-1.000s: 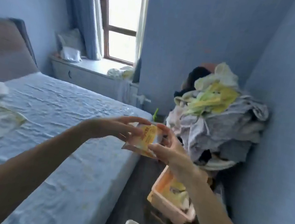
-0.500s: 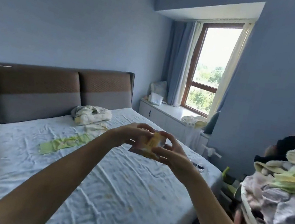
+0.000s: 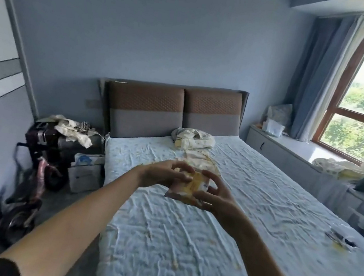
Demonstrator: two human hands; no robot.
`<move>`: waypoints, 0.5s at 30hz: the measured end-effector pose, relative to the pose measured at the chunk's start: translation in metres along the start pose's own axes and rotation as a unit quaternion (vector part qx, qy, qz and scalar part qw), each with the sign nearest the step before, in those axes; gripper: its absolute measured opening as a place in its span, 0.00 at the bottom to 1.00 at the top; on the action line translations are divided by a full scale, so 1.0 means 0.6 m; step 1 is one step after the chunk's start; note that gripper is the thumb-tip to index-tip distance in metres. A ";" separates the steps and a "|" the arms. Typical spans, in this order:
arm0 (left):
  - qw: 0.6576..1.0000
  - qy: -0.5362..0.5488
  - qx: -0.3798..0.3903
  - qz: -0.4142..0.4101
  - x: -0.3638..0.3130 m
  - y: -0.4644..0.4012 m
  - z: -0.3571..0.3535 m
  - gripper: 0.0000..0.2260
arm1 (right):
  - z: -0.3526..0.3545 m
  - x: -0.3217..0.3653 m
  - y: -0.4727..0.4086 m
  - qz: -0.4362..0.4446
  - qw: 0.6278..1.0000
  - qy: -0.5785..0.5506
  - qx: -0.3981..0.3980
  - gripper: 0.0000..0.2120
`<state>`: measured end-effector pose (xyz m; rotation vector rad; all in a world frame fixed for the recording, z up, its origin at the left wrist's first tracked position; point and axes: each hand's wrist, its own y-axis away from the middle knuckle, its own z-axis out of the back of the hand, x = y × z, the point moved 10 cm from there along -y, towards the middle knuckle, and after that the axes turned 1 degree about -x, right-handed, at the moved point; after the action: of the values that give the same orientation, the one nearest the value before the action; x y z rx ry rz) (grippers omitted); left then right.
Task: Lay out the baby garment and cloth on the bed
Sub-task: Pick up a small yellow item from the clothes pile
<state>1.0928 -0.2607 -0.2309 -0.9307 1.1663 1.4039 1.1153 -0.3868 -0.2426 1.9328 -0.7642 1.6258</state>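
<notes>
Both hands hold a small yellow-orange packet [image 3: 193, 186] in the air over the bed [image 3: 209, 235]. My left hand [image 3: 162, 173] grips its upper left side, and my right hand [image 3: 212, 196] holds its right and lower edge. A crumpled cream baby garment [image 3: 191, 138] lies bunched near the headboard. Just below it a pale cloth [image 3: 199, 160] lies on the light blue sheet, partly hidden behind my hands. The sheet is wrinkled.
A window seat [image 3: 303, 150] with a tissue pack and fabric runs along the right. Left of the bed stand a cluttered nightstand [image 3: 66, 135], a white box [image 3: 84, 173] and a small pink bicycle [image 3: 37, 178]. A small dark object [image 3: 340, 238] lies near the bed's right edge.
My view has swung left from the laundry pile to face the bed head-on. Both hands have kept hold of the packet throughout and now hover over the middle of the bed.
</notes>
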 end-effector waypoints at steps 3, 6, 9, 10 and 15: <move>0.996 -0.004 -0.086 0.011 0.037 0.028 0.059 0.05 | -0.057 -0.028 -0.032 -0.012 0.999 -0.008 0.044 0.27; 0.984 -0.003 -0.177 0.017 0.071 0.057 0.111 0.03 | -0.108 -0.057 -0.062 -0.027 0.996 -0.015 0.081 0.27; 0.975 0.012 -0.218 0.024 0.100 0.087 0.145 0.05 | -0.153 -0.085 -0.085 -0.044 0.993 -0.022 0.110 0.28; 0.974 0.026 -0.225 0.024 0.108 0.099 0.152 0.04 | -0.168 -0.093 -0.091 -0.047 0.992 -0.018 0.117 0.28; 0.964 0.098 -0.246 0.023 0.143 0.168 0.191 0.02 | -0.249 -0.126 -0.115 -0.055 0.988 0.010 0.144 0.30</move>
<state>0.9857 -0.1280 -0.2704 -1.4239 0.9980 1.7093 1.0476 -0.2270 -0.2942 2.1096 -0.4214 1.7626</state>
